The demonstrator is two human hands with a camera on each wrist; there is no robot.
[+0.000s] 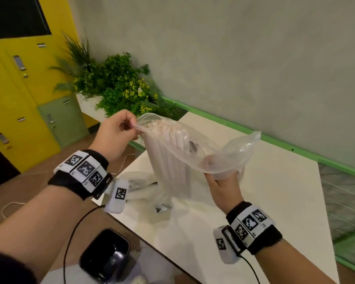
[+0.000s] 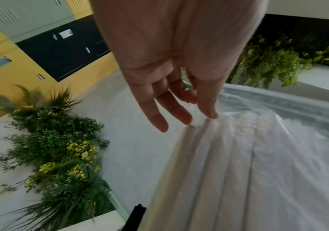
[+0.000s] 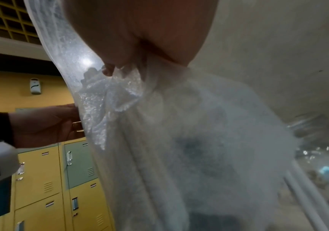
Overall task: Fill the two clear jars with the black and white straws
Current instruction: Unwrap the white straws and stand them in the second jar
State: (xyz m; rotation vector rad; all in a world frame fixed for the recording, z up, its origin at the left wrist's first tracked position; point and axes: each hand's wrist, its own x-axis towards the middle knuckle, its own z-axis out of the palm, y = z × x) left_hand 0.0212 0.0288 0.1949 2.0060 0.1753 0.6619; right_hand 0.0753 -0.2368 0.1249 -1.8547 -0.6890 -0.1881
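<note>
A clear plastic bag (image 1: 195,154) full of white straws (image 1: 168,162) stands upright over the white table (image 1: 264,201), its mouth pulled wide. My left hand (image 1: 119,132) pinches the left rim of the mouth. My right hand (image 1: 223,181) grips the right rim, bunched in its fingers. The left wrist view shows my left hand (image 2: 191,118) with thumb and fingertips on the film above the straws (image 2: 209,171). In the right wrist view my right hand (image 3: 124,65) holds gathered bag film (image 3: 179,125). No clear jar is in view.
More bagged straws (image 1: 139,185) lie on the table behind the held bag, one pack with a dark end (image 1: 162,208). Plants (image 1: 119,85) and yellow lockers (image 1: 19,99) stand at the left. A black device (image 1: 105,255) sits near the table's near corner.
</note>
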